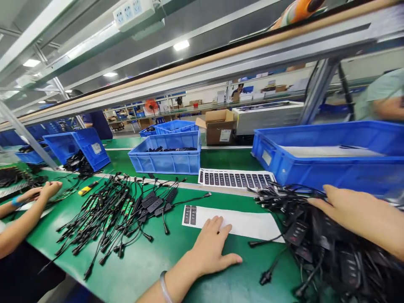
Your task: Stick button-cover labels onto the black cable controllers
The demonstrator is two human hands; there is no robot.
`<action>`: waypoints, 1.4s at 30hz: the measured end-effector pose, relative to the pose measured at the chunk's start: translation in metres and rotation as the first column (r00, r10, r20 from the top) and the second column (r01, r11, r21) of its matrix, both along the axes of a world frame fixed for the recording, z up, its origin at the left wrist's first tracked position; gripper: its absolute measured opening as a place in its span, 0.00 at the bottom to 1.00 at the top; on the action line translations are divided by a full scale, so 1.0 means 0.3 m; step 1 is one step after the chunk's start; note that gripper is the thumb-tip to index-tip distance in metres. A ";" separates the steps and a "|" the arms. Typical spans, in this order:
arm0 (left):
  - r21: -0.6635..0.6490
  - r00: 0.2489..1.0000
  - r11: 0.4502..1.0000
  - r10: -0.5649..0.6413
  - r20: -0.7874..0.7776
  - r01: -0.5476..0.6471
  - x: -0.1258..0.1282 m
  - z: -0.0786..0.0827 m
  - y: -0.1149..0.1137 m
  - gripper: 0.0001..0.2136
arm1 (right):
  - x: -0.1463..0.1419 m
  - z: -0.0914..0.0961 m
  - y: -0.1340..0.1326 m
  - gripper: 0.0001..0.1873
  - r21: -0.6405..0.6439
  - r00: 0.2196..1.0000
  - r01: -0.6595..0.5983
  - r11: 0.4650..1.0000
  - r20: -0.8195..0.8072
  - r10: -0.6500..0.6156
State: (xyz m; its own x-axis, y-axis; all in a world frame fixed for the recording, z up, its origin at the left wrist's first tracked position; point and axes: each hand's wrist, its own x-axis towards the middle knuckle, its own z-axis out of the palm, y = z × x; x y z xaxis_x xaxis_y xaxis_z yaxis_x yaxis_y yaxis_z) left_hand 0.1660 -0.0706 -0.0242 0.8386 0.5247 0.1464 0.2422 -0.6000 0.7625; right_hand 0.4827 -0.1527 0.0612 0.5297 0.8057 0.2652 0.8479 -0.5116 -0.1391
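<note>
My left hand (211, 248) lies flat and open on the green bench, its fingertips on the near edge of a white label backing sheet (249, 223) that carries two black labels at its left end. My right hand (356, 212) reaches into a heap of black cabled modules (318, 244) at the right; its fingertips are buried among the cables, so what they hold is hidden. A fuller sheet of black labels (235, 179) lies farther back.
A spread of black cables with small controllers (120, 210) covers the bench at left. A co-worker's hand (44, 191) rests at far left. Blue bins (167, 155), (328, 155), (78, 147) and a cardboard box (217, 126) stand behind.
</note>
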 end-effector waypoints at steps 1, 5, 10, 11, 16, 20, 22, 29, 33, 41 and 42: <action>0.038 0.998 0.999 -0.029 -0.050 0.031 0.002 -0.008 -0.001 0.37 | -0.013 0.017 -0.005 0.09 -0.007 0.997 0.020 1.000 0.081 -0.019; 0.144 0.991 0.986 -0.066 -0.115 0.083 0.020 -0.049 -0.001 0.39 | -0.250 -0.032 0.136 0.09 0.103 0.922 -0.366 0.925 -0.094 0.376; 0.267 0.988 0.958 -0.067 -0.140 0.103 0.024 -0.076 0.012 0.40 | -0.583 -0.209 0.384 0.09 0.118 0.745 -0.594 0.796 -0.295 0.599; 0.288 0.986 0.951 -0.075 -0.148 0.115 0.022 -0.082 0.013 0.41 | -0.623 -0.234 0.409 0.08 0.137 0.734 -0.597 0.790 -0.305 0.607; 0.337 0.987 0.932 -0.094 -0.128 0.133 0.022 -0.102 0.016 0.38 | -0.700 -0.229 0.396 0.06 0.282 0.646 -0.637 0.718 -0.313 0.696; 0.383 0.994 0.923 0.077 -0.083 -0.040 0.025 -0.053 0.093 0.27 | -0.646 -0.139 0.309 0.10 0.643 0.510 -0.493 0.586 -0.333 0.793; 0.380 0.920 0.859 0.389 -0.047 -0.344 0.004 -0.015 0.177 0.16 | -0.599 -0.126 0.271 0.11 0.765 0.460 -0.323 0.557 -0.388 0.799; 0.225 0.575 0.552 0.816 0.049 -0.803 -0.150 0.032 0.405 0.09 | -0.510 -0.281 0.218 0.14 0.736 0.356 -0.112 0.667 -0.597 0.719; 0.023 0.595 0.595 0.800 0.078 -0.803 -0.153 0.053 0.389 0.07 | -0.510 -0.319 0.218 0.16 0.726 0.275 -0.051 0.686 -0.650 0.708; -0.635 0.840 0.687 0.532 0.110 -0.353 -0.010 0.052 0.145 0.19 | -0.486 -0.296 0.226 0.17 0.739 0.094 0.111 0.664 -0.673 0.733; -0.738 0.856 0.627 0.499 0.133 -0.250 0.003 0.046 0.112 0.21 | -0.487 -0.298 0.225 0.17 0.736 0.076 0.108 0.669 -0.677 0.732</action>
